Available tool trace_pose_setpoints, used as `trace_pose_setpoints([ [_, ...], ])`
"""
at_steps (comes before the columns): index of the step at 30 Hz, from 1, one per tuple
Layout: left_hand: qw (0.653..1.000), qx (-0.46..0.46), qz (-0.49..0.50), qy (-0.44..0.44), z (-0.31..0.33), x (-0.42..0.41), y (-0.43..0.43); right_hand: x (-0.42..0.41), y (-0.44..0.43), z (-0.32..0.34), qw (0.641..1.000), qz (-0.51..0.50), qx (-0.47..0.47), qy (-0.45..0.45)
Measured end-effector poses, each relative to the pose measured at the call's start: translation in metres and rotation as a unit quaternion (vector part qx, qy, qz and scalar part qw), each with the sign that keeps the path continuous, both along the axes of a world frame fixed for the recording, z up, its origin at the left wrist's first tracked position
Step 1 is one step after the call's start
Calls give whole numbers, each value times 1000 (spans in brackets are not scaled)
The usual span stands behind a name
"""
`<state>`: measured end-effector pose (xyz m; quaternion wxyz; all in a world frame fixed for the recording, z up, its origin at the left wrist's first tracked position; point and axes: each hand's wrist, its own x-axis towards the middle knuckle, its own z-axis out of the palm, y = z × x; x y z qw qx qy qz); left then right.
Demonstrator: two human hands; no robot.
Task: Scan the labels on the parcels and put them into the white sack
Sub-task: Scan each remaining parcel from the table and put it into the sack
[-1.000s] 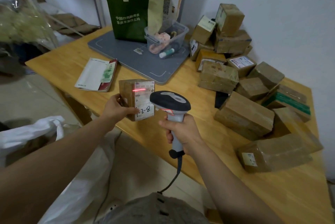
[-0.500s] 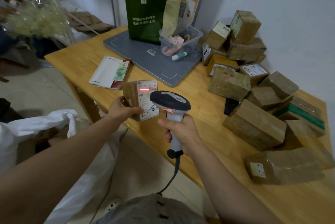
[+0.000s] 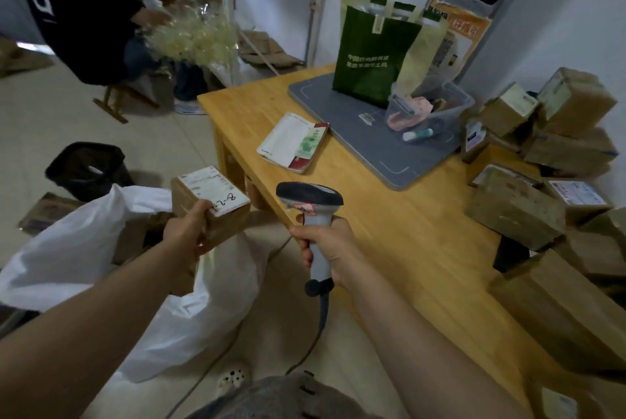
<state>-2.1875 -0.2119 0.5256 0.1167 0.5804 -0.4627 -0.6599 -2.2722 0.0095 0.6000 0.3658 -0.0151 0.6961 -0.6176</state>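
My left hand [image 3: 188,232] grips a small brown parcel [image 3: 210,201] with a white label on top, held over the open mouth of the white sack [image 3: 84,256] on the floor at the left. My right hand [image 3: 330,249] holds a grey and black barcode scanner [image 3: 310,203] upright by its handle, just off the near edge of the wooden table [image 3: 389,225]. Its cable hangs down to the floor. Several more brown parcels [image 3: 515,208] are piled on the right side of the table.
On the table lie a booklet [image 3: 293,142], a grey mat [image 3: 372,137], a green bag [image 3: 376,52] and a clear tub [image 3: 430,113]. A black bin [image 3: 88,169] stands on the floor beyond the sack. Another person [image 3: 78,12] sits at far left with pale flowers.
My left hand has carried the parcel left, off the table and over the sack, label now facing up. The red scan line is gone. My view has swung left.
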Motion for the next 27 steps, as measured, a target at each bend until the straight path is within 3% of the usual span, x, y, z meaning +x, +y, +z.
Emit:
trace_pose_setpoints([
  [7, 994, 16, 89, 66, -5, 36, -32, 10, -37, -11, 999, 38, 23, -18],
  [12, 988, 2, 147, 39, -13, 56, -42, 10, -50, -15, 998, 42, 40, -19],
  [16, 982, 83, 166, 18, -21, 61, -47, 12, -55, -18, 997, 58, 55, -21],
  [21, 982, 103, 153, 35, -31, 60, -54, 14, -61, -21, 996, 69, 53, -37],
  [24, 995, 25, 86, -34, -26, 51, -51, 14, -59, -22, 997, 50, 52, -37],
  [27, 998, -29, 10, -46, -11, 24, -32, 10, -50, -20, 999, -2, 40, -21],
])
